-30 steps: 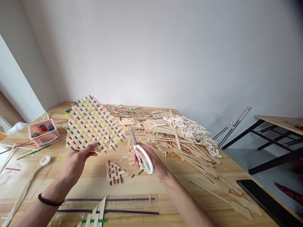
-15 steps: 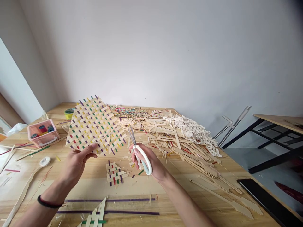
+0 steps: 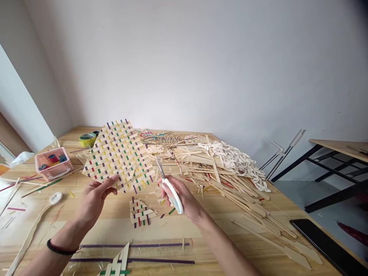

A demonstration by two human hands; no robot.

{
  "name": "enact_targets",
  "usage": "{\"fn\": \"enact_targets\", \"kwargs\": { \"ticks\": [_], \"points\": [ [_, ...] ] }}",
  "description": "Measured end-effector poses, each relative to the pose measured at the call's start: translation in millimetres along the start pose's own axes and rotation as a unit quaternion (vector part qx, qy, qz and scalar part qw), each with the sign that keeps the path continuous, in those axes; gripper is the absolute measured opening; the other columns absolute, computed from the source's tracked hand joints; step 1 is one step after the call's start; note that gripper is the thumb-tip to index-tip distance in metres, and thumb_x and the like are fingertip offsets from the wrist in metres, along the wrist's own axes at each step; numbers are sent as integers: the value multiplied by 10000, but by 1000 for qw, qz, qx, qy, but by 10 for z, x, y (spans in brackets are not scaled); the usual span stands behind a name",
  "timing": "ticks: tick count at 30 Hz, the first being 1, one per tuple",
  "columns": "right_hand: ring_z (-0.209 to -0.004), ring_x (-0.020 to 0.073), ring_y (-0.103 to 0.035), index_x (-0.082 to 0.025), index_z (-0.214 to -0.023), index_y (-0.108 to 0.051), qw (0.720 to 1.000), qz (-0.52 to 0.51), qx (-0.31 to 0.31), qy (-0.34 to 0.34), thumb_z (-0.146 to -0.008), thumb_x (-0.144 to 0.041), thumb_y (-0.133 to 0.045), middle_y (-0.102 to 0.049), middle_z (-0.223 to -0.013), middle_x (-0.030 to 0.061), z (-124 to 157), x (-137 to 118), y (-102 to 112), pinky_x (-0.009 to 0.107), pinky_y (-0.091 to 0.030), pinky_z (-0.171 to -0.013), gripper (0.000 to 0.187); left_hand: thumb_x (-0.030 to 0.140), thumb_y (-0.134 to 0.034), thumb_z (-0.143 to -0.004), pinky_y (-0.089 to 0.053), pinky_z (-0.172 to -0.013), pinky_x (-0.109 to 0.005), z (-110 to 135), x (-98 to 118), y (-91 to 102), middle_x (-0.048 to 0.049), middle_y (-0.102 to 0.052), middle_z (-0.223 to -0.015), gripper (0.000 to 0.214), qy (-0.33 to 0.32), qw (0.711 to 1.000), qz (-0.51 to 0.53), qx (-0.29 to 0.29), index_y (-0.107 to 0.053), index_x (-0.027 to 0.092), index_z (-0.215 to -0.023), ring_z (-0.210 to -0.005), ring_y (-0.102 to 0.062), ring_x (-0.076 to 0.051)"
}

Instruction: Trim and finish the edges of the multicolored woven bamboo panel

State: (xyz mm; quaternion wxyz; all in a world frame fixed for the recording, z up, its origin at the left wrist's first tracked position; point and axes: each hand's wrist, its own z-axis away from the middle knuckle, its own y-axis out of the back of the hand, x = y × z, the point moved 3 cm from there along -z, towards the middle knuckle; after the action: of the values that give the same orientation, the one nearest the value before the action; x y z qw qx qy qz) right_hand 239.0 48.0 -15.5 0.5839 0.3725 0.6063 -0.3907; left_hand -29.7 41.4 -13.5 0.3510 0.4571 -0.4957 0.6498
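My left hand (image 3: 96,197) pinches the lower edge of a woven strip panel (image 3: 117,157), thumb on top. The panel is pale with purple, green, yellow and red strips, and is held tilted up above the table. A slit runs into its lower right part, and short strip ends stick out along the edges. In my right hand (image 3: 184,197) is a pair of white-handled scissors (image 3: 173,195), blades pointing up and away, just right of the panel and apart from it. A small woven offcut (image 3: 140,212) lies on the table between my hands.
A pink box with thread spools (image 3: 54,163) and yellow tape (image 3: 87,140) stand at the left. Heaped pale strips (image 3: 198,157) and white cord (image 3: 238,161) cover the back right. A black phone (image 3: 324,245) lies at the right edge. Purple strips (image 3: 161,261) lie in front.
The panel in my left hand has turned slightly, its top shifting to the right. The scissors in my right hand have rolled, their blades looking closer together.
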Motion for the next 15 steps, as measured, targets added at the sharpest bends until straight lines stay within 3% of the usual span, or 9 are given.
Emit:
{"fn": "enact_targets", "kwargs": {
  "ticks": [8,15],
  "points": [
    [-643,112,-489,-199,-1085,-620,1000,0,0,3,-913,-643,-687,-605,-793,-16,-13,58,1,248,-427,-604,481,421,-1015,-530,-544,-532,-209,10,15,-11,-83,-750,-864,359,-3,1000,7,-7,-855,166,-724,-742,-578,-174],
    [-611,102,-485,-207,-1046,-611,999,-14,28,9,-884,-653,-708,-607,-791,-22,-20,95,-5,239,-415,-586,485,413,-1013,-537,-530,-532,-211,0,0,-6,-70,-758,-841,340,-6,1000,8,-6,-845,165,-699,-730,-582,-163]
  ]
}}
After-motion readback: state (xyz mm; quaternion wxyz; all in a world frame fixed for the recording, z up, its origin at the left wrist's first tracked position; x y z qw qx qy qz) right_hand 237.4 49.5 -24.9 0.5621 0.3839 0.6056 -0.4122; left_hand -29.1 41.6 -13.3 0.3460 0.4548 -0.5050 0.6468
